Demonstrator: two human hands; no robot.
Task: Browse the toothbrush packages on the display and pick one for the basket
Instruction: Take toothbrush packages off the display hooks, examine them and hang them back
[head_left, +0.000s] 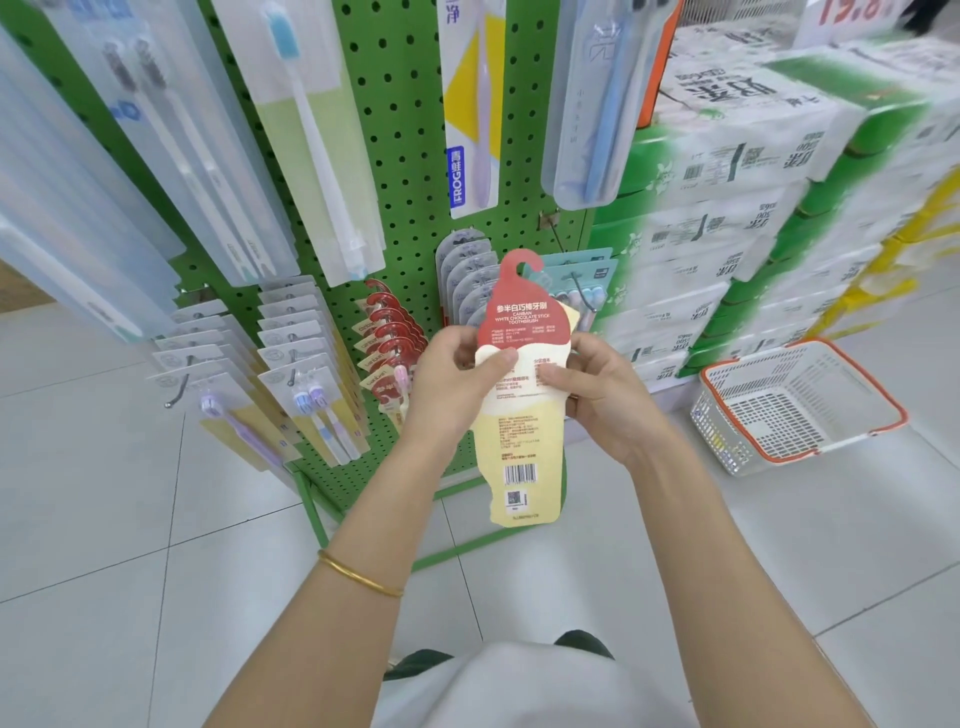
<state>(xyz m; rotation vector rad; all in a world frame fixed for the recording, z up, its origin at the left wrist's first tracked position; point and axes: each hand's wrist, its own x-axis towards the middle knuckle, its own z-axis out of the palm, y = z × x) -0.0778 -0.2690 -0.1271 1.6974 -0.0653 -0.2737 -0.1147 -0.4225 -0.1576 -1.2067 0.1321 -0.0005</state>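
A red and cream toothbrush package (522, 415) shaped like an ice cream, with a hook cut-out on top, faces me with its printed back and barcode. My left hand (457, 379) pinches its left edge, thumb on the front. My right hand (592, 387) grips its right edge the same way. I hold it in front of the green pegboard display (395, 156), where more red packages (389, 332) of the same kind hang on a hook. The white basket (795, 405) with an orange rim sits on the floor to the right, with nothing visible in it.
Long toothbrush packs (306, 130) hang high on the pegboard, smaller carded ones (306, 374) low on the left. Stacked tissue packs (753, 208) form a wall to the right, behind the basket. Pale floor tiles (130, 545) lie all around.
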